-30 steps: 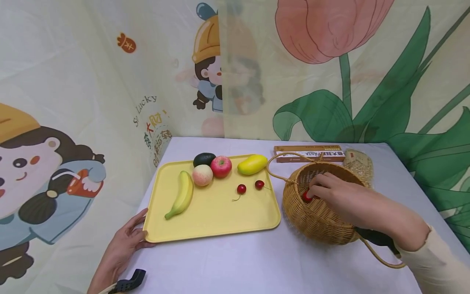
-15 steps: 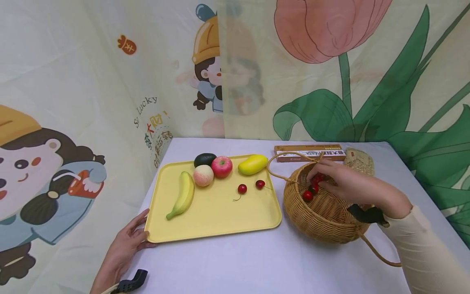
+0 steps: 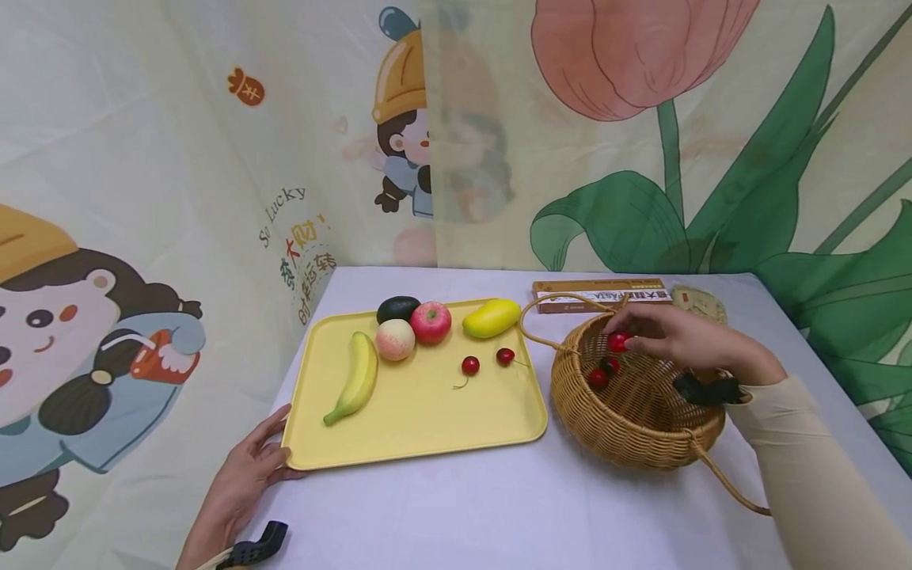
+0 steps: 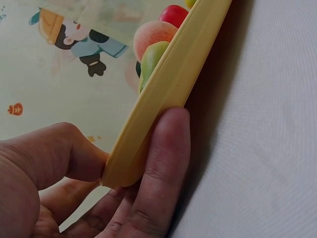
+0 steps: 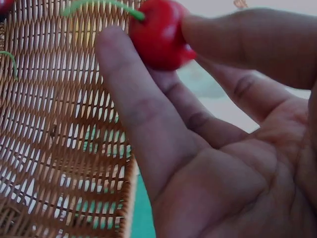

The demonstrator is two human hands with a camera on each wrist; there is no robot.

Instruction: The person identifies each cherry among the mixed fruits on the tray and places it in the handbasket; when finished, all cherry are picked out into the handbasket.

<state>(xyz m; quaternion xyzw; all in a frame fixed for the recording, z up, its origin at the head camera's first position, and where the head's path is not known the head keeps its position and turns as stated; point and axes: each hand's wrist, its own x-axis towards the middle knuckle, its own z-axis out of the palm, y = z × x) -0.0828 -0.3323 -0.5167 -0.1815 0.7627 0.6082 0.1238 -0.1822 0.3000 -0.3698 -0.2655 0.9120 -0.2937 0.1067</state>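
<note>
My left hand grips the near left corner of a yellow tray, thumb on the rim and fingers along the underside in the left wrist view. Over the mouth of a round wicker basket, my right hand pinches a red cherry with a green stem between thumb and fingers. More cherries lie inside the basket below it. On the tray are a banana, a peach, a red apple, a dark avocado-like fruit, a yellow mango and two stemmed cherries.
Behind the basket lie a long pasta box and a beige packet. The basket's rope handles stick out, one toward the tray and one across the white tablecloth. A printed curtain closes off the back.
My right hand has risen from deep in the basket toward its far right rim, holding a cherry and uncovering others inside. The left hand stays at the tray corner.
</note>
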